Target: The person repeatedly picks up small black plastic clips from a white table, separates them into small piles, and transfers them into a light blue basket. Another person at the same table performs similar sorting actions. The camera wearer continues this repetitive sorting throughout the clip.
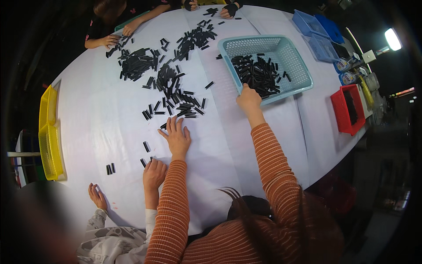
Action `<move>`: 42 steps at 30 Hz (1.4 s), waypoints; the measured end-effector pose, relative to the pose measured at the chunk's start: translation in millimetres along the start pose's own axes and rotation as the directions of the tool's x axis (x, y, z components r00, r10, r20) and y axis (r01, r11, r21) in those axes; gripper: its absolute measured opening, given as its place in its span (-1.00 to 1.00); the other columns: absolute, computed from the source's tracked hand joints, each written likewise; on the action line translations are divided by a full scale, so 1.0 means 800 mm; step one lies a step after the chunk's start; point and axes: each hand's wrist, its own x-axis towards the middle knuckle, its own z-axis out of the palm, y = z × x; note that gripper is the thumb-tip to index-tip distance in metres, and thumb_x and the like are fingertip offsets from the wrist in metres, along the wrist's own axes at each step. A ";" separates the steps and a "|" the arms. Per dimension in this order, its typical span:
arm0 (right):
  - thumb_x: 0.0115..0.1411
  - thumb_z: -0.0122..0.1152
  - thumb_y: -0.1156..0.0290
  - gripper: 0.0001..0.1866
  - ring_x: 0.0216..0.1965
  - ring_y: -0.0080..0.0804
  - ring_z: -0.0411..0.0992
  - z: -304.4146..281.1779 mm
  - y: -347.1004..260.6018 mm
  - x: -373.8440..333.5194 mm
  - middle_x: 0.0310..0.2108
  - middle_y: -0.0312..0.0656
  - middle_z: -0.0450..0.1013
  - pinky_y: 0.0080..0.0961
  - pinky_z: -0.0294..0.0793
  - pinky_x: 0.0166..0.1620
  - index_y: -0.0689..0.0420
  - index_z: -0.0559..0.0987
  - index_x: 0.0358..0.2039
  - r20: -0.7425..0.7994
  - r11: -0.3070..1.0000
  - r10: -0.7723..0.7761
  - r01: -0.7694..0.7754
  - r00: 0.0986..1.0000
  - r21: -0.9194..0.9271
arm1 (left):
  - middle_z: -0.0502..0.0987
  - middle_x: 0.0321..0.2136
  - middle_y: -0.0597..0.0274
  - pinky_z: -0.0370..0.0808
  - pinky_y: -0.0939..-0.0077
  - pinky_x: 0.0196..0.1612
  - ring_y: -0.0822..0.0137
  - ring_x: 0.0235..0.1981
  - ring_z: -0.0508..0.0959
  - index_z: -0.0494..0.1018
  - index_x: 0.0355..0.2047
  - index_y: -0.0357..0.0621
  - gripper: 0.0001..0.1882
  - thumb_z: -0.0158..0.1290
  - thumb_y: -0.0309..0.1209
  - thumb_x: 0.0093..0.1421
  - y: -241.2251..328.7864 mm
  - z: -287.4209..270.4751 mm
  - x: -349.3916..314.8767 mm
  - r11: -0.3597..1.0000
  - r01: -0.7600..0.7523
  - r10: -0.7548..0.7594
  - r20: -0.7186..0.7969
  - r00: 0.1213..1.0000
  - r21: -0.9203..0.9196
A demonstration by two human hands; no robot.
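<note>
Head view: by the right hand (249,102), the blue basket rim (227,61) was gripped; beside the left hand (177,140), spread wide, a black stick (163,126) was slanted, far end rightward.

i see sticks (137,64) in heaps on the table (211,149), and right of them a basket (300,70) with more inside. another basket (340,112) sits farther right, at the edge, bins (324,47) behind it; trays (50,145) line the left edge.
</note>
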 end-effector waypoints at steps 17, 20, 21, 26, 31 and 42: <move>0.04 0.24 0.53 -0.73 -0.39 0.14 0.53 -0.212 0.152 -0.121 -0.52 0.10 0.52 0.03 0.47 -0.31 0.07 0.50 -0.21 -0.392 0.958 -0.270 0.207 0.879 -0.196 | 0.30 0.20 0.24 -0.20 -0.54 0.24 0.14 0.32 0.16 0.40 0.06 0.02 -0.61 0.00 -0.34 0.19 -0.018 -0.005 -0.002 0.998 -0.020 0.020 -0.007 1.000 0.052; 0.05 0.24 0.51 -0.71 -0.35 0.14 0.54 -0.227 0.179 -0.069 -0.49 0.12 0.53 0.01 0.50 -0.26 0.07 0.50 -0.17 -0.450 0.960 -0.233 0.131 0.862 -0.246 | 0.30 0.19 0.23 -0.21 -0.53 0.24 0.15 0.32 0.17 0.40 0.06 0.02 -0.60 0.00 -0.34 0.18 -0.016 -0.003 0.000 0.999 -0.005 0.005 0.002 1.000 0.045; 0.05 0.26 0.49 -0.70 -0.33 0.14 0.54 -0.222 0.191 -0.050 -0.48 0.12 0.54 0.00 0.50 -0.24 0.07 0.50 -0.15 -0.466 0.959 -0.214 0.094 0.859 -0.267 | 0.30 0.20 0.23 -0.21 -0.53 0.25 0.15 0.32 0.17 0.40 0.05 0.02 -0.61 0.00 -0.35 0.18 -0.012 -0.006 -0.001 1.000 -0.003 0.003 0.004 1.000 0.029; 0.07 0.24 0.42 -0.67 -0.30 0.15 0.56 -0.156 0.233 0.024 -0.41 0.09 0.56 0.00 0.53 -0.21 0.04 0.49 -0.11 -0.424 0.951 -0.052 -0.086 0.904 -0.299 | 0.29 0.19 0.25 -0.20 -0.50 0.26 0.18 0.33 0.15 0.39 0.05 0.04 -0.62 0.00 -0.35 0.19 -0.008 -0.005 -0.005 1.000 -0.012 0.012 -0.008 1.000 0.006; 0.12 0.16 0.43 -0.77 -0.28 0.16 0.56 -0.071 0.215 0.059 -0.39 0.09 0.56 0.01 0.54 -0.21 0.09 0.46 -0.18 -0.370 0.969 0.015 -0.105 0.929 -0.225 | 0.29 0.19 0.24 -0.22 -0.48 0.26 0.17 0.33 0.15 0.40 0.03 0.02 -0.63 0.01 -0.36 0.19 -0.010 -0.009 -0.004 1.000 -0.013 0.013 -0.014 1.000 0.011; 0.12 0.17 0.51 -0.65 -0.02 0.05 0.45 0.007 -0.023 0.002 -0.12 0.10 0.47 -0.12 0.47 0.02 0.19 0.45 -0.05 -0.530 0.959 -0.278 0.201 0.801 -0.199 | 0.32 0.16 0.23 -0.13 -0.34 0.30 0.13 0.29 0.18 0.37 0.06 -0.03 -0.57 0.05 -0.40 0.15 -0.015 -0.018 -0.005 0.999 0.006 -0.007 -0.031 0.999 -0.046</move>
